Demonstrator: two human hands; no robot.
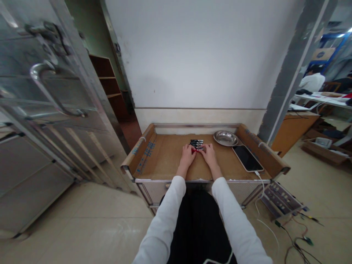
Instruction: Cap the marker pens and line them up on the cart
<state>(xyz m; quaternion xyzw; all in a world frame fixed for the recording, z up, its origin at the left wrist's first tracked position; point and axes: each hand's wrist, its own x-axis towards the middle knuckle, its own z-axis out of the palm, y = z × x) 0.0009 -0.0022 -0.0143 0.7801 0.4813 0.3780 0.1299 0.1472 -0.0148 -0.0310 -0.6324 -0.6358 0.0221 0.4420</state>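
On the cardboard-lined cart top, several black pens lie side by side near the middle. A small red item shows between my fingertips, just in front of the pens. My left hand pinches its left end. From the other side my right hand closes its fingers at the red item's right end. The fingertips of both hands touch or nearly touch the nearest pens, and the fingers cover part of the row.
A round metal dish stands at the back right. In front of it lies a phone with a white cable hanging off the cart's front edge. Raised cardboard sides border the top. A metal door is left; a person sits far right.
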